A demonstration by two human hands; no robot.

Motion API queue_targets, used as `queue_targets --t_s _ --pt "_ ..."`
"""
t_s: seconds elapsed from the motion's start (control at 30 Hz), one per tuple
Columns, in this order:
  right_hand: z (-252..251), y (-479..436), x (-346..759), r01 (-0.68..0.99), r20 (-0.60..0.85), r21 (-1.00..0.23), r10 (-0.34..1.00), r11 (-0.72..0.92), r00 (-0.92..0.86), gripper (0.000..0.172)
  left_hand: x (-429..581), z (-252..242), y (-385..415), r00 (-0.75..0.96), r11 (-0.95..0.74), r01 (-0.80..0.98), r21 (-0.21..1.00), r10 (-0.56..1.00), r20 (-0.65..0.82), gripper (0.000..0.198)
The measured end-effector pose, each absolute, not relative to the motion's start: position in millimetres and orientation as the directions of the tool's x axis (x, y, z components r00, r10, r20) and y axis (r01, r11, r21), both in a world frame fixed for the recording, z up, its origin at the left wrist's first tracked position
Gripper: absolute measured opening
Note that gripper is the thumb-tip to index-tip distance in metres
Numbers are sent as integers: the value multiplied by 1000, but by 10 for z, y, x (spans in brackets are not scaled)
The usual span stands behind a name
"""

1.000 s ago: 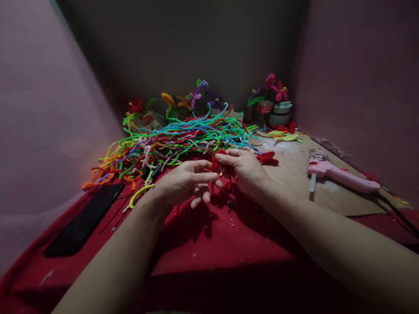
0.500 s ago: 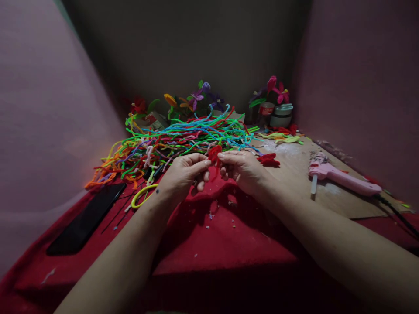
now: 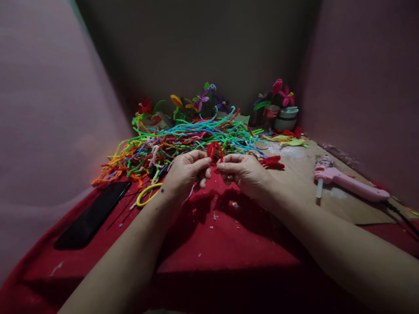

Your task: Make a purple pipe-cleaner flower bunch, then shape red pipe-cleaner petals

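Observation:
A looped red pipe cleaner is pinched between my two hands, above the red cloth. My left hand grips its left side between thumb and forefinger. On its right side, my right hand has the same kind of pinch. The loops stand up above the fingertips. Just behind lies a big pile of coloured pipe cleaners. Red folded pieces rest to the right of my right hand.
A pink glue gun lies on a brown board at the right. At the left are a black phone and a yellow ring. Pipe-cleaner flowers and a lidded jar stand behind.
The red loops have opened wider and now show as separate loops between my fingers. My hands are slightly further apart. The whole view has shifted a little.

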State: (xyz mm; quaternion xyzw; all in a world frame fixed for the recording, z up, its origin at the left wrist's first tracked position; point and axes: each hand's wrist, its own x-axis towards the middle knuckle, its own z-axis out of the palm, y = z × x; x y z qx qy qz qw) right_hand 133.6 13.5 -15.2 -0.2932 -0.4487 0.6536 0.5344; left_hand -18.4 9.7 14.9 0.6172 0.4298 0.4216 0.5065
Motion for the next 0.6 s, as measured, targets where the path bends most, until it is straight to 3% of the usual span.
queue_targets --t_s 0.27,0.6 --pt "-144 148 1361 -436 281 -865 959 248 -13 19 -117 134 42 333 -159 215 964 939 80 12" --pt "-101 100 1373 -220 223 -952 975 213 -21 15 -49 95 22 304 -232 301 925 943 138 12"
